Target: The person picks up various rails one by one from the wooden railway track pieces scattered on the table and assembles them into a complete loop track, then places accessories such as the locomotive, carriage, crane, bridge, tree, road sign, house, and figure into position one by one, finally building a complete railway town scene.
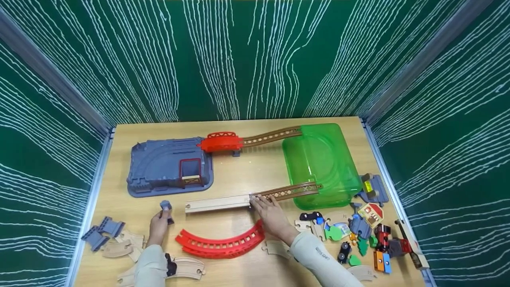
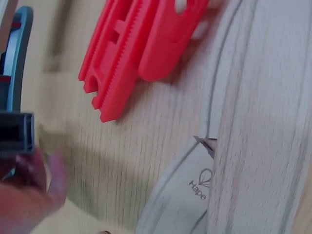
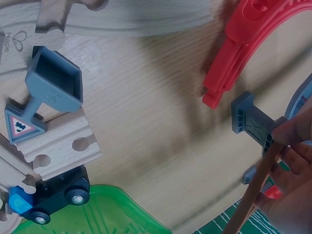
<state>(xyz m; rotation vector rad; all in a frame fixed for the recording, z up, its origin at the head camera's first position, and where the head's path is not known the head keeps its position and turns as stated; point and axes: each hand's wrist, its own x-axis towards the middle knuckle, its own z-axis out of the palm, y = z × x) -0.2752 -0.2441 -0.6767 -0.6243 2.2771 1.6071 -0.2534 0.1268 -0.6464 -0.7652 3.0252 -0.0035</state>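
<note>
In the head view my left hand (image 1: 158, 228) holds a small grey track support (image 1: 165, 205) over the table, left of the pale straight wooden track (image 1: 217, 204). The left wrist view shows that support (image 2: 18, 132) at the fingers. My right hand (image 1: 273, 215) is at the joint between the pale track and a brown trestle-patterned track (image 1: 293, 192). From the right wrist, its thumb and fingers pinch the end of the brown track (image 3: 258, 183), right above a grey pier (image 3: 256, 121). The brown track's far end meets the green translucent tunnel (image 1: 346, 159).
A curved red track (image 1: 223, 249) lies in front of the hands. At the back, a grey base (image 1: 155, 159) joins a red bridge (image 1: 221, 142). Grey supports (image 1: 95, 239) and wooden tracks lie front left; trains, trees and a crane (image 1: 410, 243) crowd the right.
</note>
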